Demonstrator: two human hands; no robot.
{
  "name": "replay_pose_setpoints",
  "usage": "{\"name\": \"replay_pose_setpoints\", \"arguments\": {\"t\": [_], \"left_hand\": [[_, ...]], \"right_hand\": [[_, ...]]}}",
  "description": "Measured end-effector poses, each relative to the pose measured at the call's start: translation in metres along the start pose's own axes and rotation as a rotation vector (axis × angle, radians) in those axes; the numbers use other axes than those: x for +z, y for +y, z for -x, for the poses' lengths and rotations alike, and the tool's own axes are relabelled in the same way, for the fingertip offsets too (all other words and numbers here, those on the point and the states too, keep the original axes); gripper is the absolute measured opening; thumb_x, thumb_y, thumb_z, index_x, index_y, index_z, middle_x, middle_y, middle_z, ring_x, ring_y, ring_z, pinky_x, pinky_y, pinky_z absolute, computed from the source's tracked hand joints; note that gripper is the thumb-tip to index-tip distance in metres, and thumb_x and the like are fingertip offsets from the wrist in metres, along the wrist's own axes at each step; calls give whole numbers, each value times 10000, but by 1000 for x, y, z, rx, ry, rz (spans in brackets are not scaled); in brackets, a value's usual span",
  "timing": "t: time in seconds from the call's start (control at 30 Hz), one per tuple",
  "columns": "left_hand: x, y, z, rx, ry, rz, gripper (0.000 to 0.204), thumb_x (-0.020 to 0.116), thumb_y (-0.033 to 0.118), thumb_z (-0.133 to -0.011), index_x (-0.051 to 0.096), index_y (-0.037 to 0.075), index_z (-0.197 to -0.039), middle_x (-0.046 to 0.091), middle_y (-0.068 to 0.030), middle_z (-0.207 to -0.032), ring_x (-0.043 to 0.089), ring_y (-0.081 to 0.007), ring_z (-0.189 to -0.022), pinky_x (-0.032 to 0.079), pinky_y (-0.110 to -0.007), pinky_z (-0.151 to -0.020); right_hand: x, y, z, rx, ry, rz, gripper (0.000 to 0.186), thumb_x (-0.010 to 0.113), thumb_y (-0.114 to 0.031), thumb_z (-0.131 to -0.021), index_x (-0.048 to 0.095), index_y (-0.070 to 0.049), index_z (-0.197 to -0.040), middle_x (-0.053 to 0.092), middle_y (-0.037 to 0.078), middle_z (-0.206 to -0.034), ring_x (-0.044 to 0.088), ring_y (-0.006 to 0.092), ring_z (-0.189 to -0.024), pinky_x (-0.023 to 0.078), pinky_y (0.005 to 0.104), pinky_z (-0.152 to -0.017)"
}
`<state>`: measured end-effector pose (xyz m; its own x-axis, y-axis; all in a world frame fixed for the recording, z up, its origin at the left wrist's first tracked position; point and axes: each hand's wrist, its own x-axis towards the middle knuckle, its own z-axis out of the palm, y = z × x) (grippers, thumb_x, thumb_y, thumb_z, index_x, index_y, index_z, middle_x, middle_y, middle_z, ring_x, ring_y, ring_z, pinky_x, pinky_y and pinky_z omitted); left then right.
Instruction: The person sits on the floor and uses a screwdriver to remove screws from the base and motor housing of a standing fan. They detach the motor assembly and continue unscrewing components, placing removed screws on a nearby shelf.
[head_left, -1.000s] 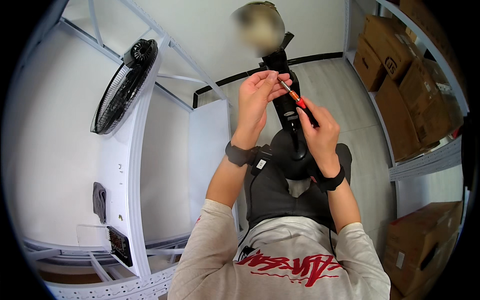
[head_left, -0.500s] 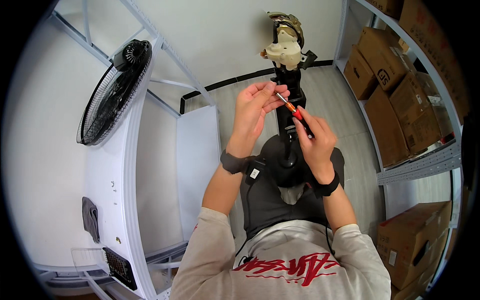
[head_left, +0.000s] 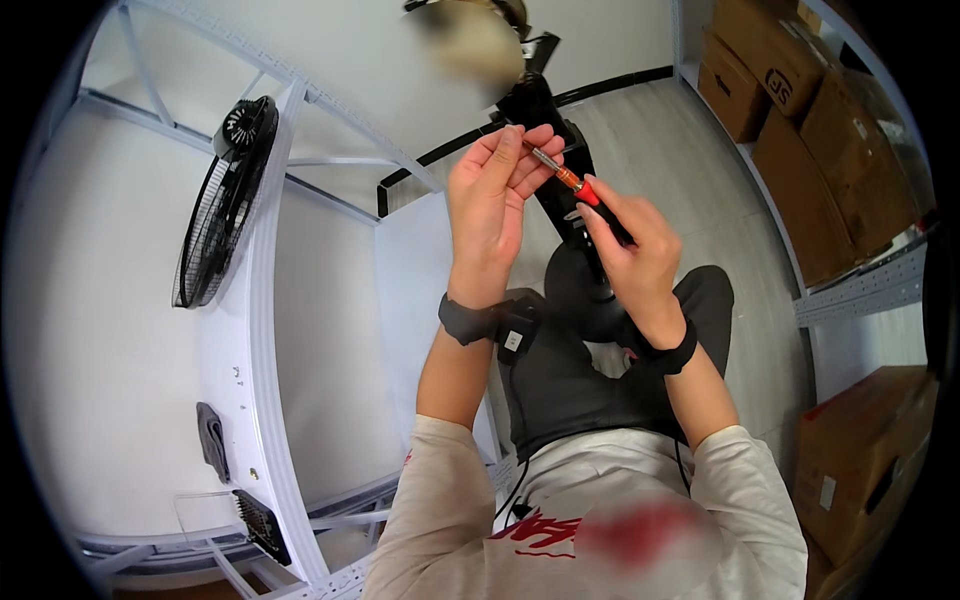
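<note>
My left hand is raised in the middle of the view, thumb and index finger pinched at the tip of the screwdriver's metal shaft, other fingers curled loosely. Whether a small part is between them I cannot make out. My right hand grips the red-and-black handle of the screwdriver, which points up-left into my left hand. Behind both hands stands a black upright column between my legs, topped by a blurred cream-coloured mechanism.
At the left a white shelf carries a fan head, small metal pieces, a grey cloth and a dark rack of small items. Cardboard boxes fill the right shelving, with another box lower down.
Both hands and the screwdriver keep their hold and have shifted slightly up and left in the picture since half a second ago. The surroundings have shifted too as the view moved.
</note>
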<state>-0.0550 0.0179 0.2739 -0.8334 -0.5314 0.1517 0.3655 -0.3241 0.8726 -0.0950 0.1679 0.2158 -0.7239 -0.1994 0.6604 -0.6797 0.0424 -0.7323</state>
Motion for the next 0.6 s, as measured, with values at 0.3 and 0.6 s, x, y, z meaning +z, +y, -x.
{"name": "replay_pose_setpoints", "arguments": {"t": [0.3,0.6], "left_hand": [[14,-11,-13,25,-66,-73,262,597,183,-978,574,-51,-1093,657,-218,-1110,681,-306,-998,581,-388,-881],[18,-4,-27,81,-32,-119,257,597,137,-971,559,-71,-1119,652,-219,-1120,677,-289,-1003,575,-351,-874]], "right_hand": [[-5,12,-4,177,13,-208,283,746,-109,-829,712,-76,-1108,652,73,-771,563,138,-618,432,261,-555],[27,21,-12,277,33,-324,269,716,-159,-877,702,-62,-1127,691,71,-829,578,112,-662,453,253,-588]]}}
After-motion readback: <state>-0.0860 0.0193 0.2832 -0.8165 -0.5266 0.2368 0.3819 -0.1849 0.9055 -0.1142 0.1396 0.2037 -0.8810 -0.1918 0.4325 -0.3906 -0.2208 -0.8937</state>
